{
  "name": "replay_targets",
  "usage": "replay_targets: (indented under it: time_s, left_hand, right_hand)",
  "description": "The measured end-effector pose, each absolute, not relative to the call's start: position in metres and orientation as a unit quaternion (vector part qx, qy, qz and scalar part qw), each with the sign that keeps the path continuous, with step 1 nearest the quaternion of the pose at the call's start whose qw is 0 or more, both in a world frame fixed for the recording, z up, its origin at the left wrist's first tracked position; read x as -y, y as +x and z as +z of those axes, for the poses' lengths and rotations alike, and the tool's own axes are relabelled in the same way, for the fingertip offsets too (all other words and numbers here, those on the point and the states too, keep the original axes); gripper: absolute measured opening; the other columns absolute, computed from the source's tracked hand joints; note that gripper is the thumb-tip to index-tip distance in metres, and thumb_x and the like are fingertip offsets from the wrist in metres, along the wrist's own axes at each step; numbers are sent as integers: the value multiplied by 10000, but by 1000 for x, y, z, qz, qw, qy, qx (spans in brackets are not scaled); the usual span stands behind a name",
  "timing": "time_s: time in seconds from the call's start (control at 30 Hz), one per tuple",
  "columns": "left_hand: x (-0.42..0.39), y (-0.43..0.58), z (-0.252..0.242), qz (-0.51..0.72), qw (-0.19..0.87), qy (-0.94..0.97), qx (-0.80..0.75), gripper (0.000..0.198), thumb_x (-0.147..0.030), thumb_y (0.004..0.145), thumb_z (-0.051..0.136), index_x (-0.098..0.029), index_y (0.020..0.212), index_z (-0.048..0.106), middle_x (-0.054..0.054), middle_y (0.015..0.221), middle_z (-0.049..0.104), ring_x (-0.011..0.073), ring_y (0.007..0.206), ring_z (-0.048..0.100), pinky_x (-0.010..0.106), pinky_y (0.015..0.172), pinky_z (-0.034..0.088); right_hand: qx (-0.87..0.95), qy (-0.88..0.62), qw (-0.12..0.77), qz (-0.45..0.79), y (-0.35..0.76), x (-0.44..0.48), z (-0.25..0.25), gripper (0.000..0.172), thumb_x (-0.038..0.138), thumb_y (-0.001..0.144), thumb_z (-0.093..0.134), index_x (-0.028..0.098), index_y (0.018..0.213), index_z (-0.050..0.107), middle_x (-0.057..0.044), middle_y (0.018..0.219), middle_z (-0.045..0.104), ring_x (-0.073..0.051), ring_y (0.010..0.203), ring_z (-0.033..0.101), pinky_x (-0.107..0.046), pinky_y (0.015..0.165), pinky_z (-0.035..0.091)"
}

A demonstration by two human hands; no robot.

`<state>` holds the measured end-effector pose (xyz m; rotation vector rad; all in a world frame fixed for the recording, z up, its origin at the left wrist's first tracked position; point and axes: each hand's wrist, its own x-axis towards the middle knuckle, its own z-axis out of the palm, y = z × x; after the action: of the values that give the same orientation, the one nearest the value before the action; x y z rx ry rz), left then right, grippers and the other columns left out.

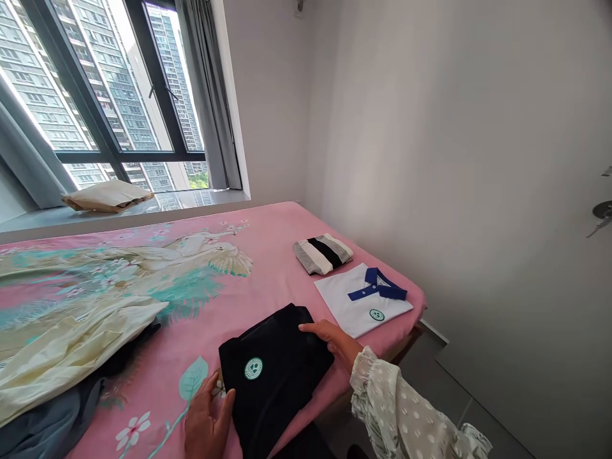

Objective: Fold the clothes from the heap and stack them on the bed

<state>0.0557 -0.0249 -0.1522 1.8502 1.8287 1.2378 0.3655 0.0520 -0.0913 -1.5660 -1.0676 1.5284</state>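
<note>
A black folded shirt (pixel 277 370) with a round green-and-white badge lies at the near edge of the pink bed. My right hand (pixel 335 341) grips its right side, thumb on top and the other fingers hidden beneath the cloth. At the shirt's left edge is my left hand (pixel 208 417), thumb and fingers apart, not closed on the fabric; whether it touches the cloth is unclear. Just beyond my right hand rests a white folded polo shirt (pixel 347 296) with a blue collar and a similar badge. Behind that sits a folded black-and-cream patterned garment (pixel 324 253).
A pink flowered sheet (pixel 268 255) covers the bed. Loose cream (pixel 81 350) and dark grey garments (pixel 57 417) are heaped at the left. A paper-like package (pixel 108 194) lies on the windowsill. Grey wall (pixel 430 159) borders the right, with tiled floor (pixel 430 376) below.
</note>
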Motion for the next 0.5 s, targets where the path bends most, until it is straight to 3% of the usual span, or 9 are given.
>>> replay_targets:
  time_s: [0.23,0.5]
  left_hand:
    - [24,50,-161,418,162,606,-657,579,-597,762,503,-221,1202,522,89,1217,601,289,1141,550,480,994,425]
    - [22,48,-166,420,166,594,-665,550,-626,722,528,-212,1078,596,84,1157,636,282,1103,572,466,982,437]
  right_hand:
    - [449,-565,356,594,366,-45,-30,240,313,670,712,149,835,652,-28,751,686,-189,758,658,-314,758,517]
    - [518,-551,404,514,465,-39,73,308,326,684,711,155,932,646,-53,795,703,-180,680,651,-291,658,528]
